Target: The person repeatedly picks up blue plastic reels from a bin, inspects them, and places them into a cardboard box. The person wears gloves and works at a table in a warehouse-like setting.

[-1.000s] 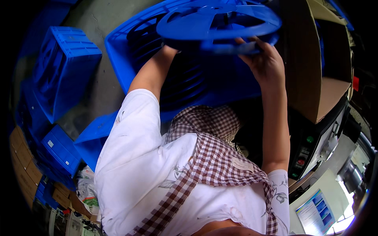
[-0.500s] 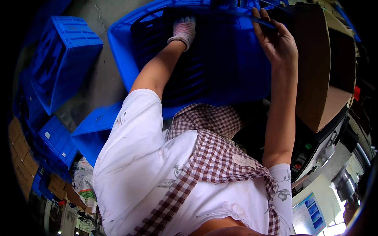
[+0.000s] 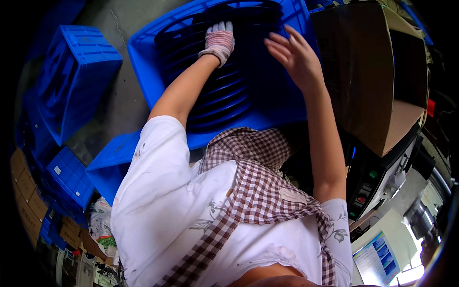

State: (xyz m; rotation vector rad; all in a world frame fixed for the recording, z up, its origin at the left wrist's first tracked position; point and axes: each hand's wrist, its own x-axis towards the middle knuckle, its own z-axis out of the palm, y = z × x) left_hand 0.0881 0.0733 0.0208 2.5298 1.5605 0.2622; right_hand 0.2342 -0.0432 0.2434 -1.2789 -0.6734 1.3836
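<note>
A large blue plastic crate stands in front of me with a stack of dark round hoop-like pieces in it. Deep shadow hides what these pieces are. My left hand, in a striped pink and white glove, rests on the upper part of the stack with its fingers stretched out. My bare right hand is over the crate's right side, slightly blurred, its fingers apart and holding nothing. Another dark curved piece lies at the far end of the stack.
Left of the crate stands a tall blue crate, with another blue bin near my left elbow. An open cardboard box borders the right side. Below it is a dark machine with buttons, near a lit screen.
My right hand has let go of a thin dark piece and moved left and down over the crate. My left hand has shifted slightly left, its fingers still on the stack.
</note>
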